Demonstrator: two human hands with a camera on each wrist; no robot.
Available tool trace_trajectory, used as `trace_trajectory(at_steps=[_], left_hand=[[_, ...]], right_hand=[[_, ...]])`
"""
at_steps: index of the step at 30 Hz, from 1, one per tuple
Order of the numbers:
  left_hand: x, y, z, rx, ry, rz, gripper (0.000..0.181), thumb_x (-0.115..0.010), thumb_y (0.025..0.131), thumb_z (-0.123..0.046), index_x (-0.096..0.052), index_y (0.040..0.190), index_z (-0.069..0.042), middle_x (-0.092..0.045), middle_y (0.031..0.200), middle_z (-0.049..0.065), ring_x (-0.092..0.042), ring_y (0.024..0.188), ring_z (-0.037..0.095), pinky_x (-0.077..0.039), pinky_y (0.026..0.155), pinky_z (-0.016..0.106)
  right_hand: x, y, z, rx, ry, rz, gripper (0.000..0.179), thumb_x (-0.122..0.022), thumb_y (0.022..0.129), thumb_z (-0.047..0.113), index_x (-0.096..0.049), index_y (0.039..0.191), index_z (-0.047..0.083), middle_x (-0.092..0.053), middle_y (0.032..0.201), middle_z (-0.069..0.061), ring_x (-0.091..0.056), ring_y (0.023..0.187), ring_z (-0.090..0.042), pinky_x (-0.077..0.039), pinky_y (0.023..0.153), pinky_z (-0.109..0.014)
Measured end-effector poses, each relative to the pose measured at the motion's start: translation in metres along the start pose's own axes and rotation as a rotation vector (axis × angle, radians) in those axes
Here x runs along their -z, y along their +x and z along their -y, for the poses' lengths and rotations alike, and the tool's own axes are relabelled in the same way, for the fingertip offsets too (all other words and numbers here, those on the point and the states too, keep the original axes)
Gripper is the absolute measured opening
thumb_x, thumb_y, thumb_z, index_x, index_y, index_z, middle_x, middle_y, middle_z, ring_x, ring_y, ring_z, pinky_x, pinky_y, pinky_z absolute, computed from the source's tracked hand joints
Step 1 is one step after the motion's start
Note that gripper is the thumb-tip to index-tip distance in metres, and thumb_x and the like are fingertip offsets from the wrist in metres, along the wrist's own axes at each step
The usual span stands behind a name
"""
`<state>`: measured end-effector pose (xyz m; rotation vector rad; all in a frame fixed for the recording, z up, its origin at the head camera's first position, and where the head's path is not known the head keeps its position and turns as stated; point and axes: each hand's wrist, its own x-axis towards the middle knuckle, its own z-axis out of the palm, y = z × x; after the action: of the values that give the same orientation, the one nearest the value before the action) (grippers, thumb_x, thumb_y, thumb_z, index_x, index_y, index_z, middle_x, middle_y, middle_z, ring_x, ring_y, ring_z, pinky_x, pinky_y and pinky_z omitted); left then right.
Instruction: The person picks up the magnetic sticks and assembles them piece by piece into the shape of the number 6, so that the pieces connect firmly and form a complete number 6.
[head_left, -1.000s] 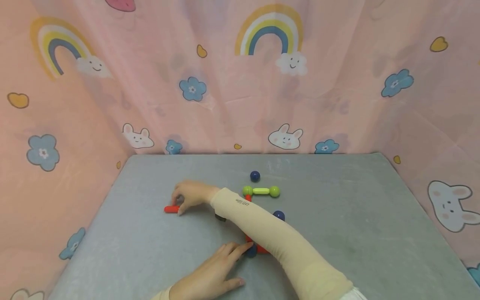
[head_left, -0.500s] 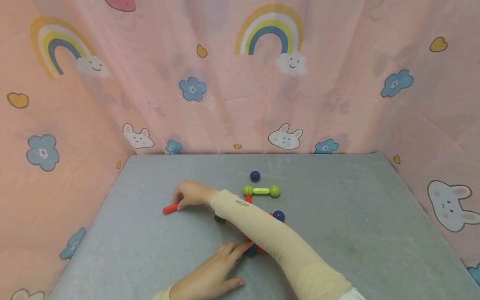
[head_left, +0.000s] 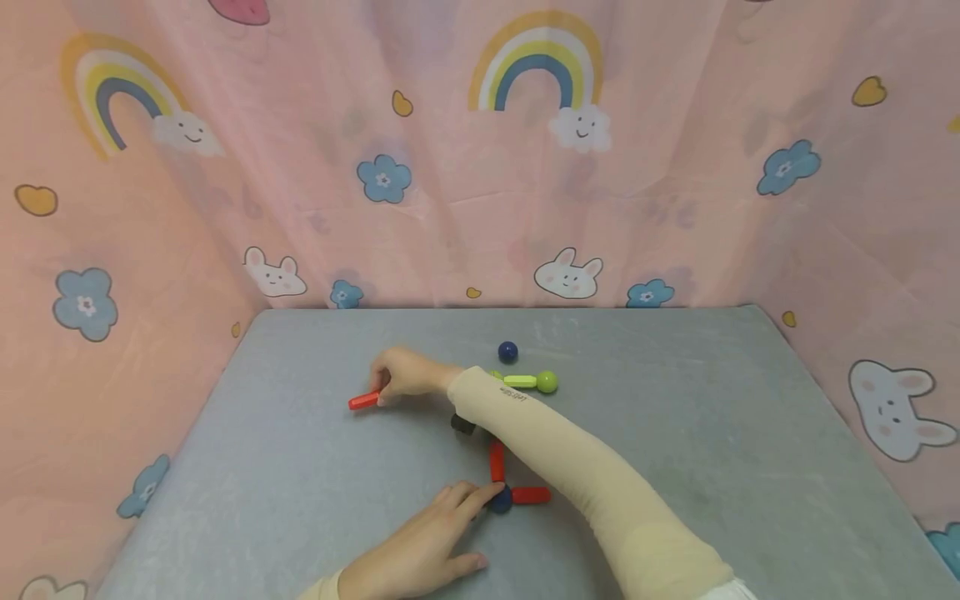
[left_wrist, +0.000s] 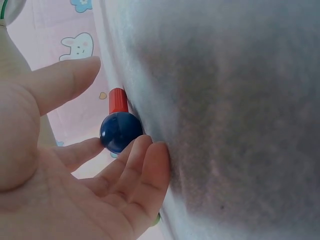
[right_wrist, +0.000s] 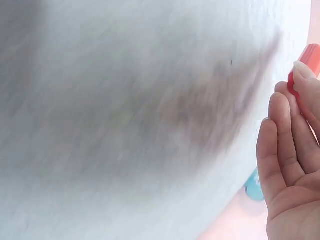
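Note:
My right hand [head_left: 408, 373] pinches a short red rod [head_left: 363, 401] between thumb and fingers, left of centre. In the right wrist view the thumb presses on that red rod [right_wrist: 310, 57] at the right edge. Lower down, my left hand [head_left: 423, 542] lies with fairly straight fingers, and its index fingertip touches a dark blue ball [head_left: 501, 499]. The ball joins one red rod [head_left: 531, 495] pointing right and a second red rod [head_left: 497, 462] pointing away. In the left wrist view the fingers rest around the blue ball [left_wrist: 121, 131] without closing on it.
Further back, a yellow-green rod [head_left: 520, 382] ends in a green ball [head_left: 547, 382]. A loose blue ball [head_left: 507, 352] sits behind it. My right sleeve [head_left: 570, 467] crosses over the joined pieces and hides some of them. A pink printed curtain [head_left: 450, 208] rises behind the grey table [head_left: 712, 417].
My right hand first turned the red rod to a slant, then carried it right and a little away. The right forearm shifted right, uncovering more red rods. My left hand stayed on the ball.

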<state>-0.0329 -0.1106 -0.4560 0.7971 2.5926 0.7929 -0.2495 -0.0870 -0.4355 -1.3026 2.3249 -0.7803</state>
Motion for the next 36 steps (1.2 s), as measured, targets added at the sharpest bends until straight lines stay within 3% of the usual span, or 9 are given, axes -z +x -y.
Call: trace_trajectory(at_steps=[7, 14, 17, 21, 27, 32, 36], left_hand=[[0.001, 0.001, -0.002, 0.022, 0.002, 0.024, 0.078, -0.072, 0.09, -0.036, -0.028, 0.154, -0.029, -0.05, 0.133, -0.004, -0.048, 0.117, 0.007, -0.051, 0.094, 0.028], [0.005, 0.004, -0.004, 0.074, -0.035, 0.079, 0.076, -0.072, 0.09, -0.039, -0.031, 0.153, -0.03, -0.052, 0.127, -0.006, -0.048, 0.107, 0.002, -0.051, 0.088, 0.025], [0.007, 0.005, -0.004, 0.075, -0.036, 0.079, 0.075, -0.072, 0.09, -0.039, -0.032, 0.153, -0.03, -0.053, 0.125, -0.005, -0.049, 0.103, 0.001, -0.05, 0.084, 0.023], [0.009, 0.007, -0.005, 0.068, -0.029, 0.067, 0.073, -0.072, 0.089, -0.038, -0.035, 0.151, -0.029, -0.053, 0.123, -0.005, -0.05, 0.099, 0.001, -0.05, 0.08, 0.021], [0.015, 0.011, -0.005, 0.061, -0.037, 0.048, 0.066, -0.074, 0.088, -0.035, -0.043, 0.146, -0.029, -0.053, 0.122, -0.004, -0.05, 0.094, 0.002, -0.049, 0.077, 0.019], [0.022, 0.017, -0.005, 0.043, -0.023, 0.029, 0.055, -0.073, 0.09, -0.03, -0.051, 0.14, -0.026, -0.054, 0.125, -0.001, -0.055, 0.098, 0.005, -0.05, 0.08, 0.022], [0.027, 0.025, -0.005, 0.037, -0.003, 0.014, 0.045, -0.072, 0.09, -0.03, -0.059, 0.133, -0.022, -0.057, 0.123, -0.003, -0.057, 0.105, 0.008, -0.052, 0.087, 0.026]], right_hand=[[0.023, -0.027, -0.014, -0.014, 0.033, -0.018, 0.013, -0.082, 0.08, 0.01, -0.07, 0.086, 0.011, -0.069, 0.09, 0.0, -0.059, 0.085, -0.01, -0.048, 0.075, -0.017], [0.045, -0.07, -0.03, -0.022, 0.049, -0.012, 0.023, -0.076, 0.087, 0.013, -0.075, 0.11, 0.013, -0.073, 0.098, 0.001, -0.064, 0.091, -0.01, -0.053, 0.085, -0.023], [0.052, -0.091, -0.035, -0.04, 0.053, -0.025, 0.024, -0.073, 0.089, 0.015, -0.076, 0.113, 0.016, -0.075, 0.102, 0.003, -0.064, 0.096, -0.011, -0.054, 0.09, -0.028], [0.059, -0.12, -0.042, -0.053, 0.06, -0.077, 0.022, -0.073, 0.089, 0.015, -0.076, 0.111, 0.016, -0.074, 0.101, 0.001, -0.064, 0.095, -0.012, -0.054, 0.09, -0.03], [0.063, -0.164, -0.054, -0.122, 0.178, -0.154, 0.022, -0.075, 0.088, 0.016, -0.076, 0.11, 0.013, -0.074, 0.098, -0.002, -0.062, 0.089, -0.013, -0.055, 0.084, -0.031], [0.063, -0.199, -0.064, -0.186, 0.23, -0.237, 0.024, -0.077, 0.086, 0.019, -0.076, 0.109, 0.013, -0.073, 0.094, -0.003, -0.061, 0.085, -0.014, -0.055, 0.08, -0.032], [0.062, -0.228, -0.071, -0.252, 0.248, -0.294, 0.025, -0.077, 0.086, 0.022, -0.076, 0.109, 0.013, -0.073, 0.1, -0.005, -0.061, 0.087, -0.015, -0.053, 0.08, -0.031]])
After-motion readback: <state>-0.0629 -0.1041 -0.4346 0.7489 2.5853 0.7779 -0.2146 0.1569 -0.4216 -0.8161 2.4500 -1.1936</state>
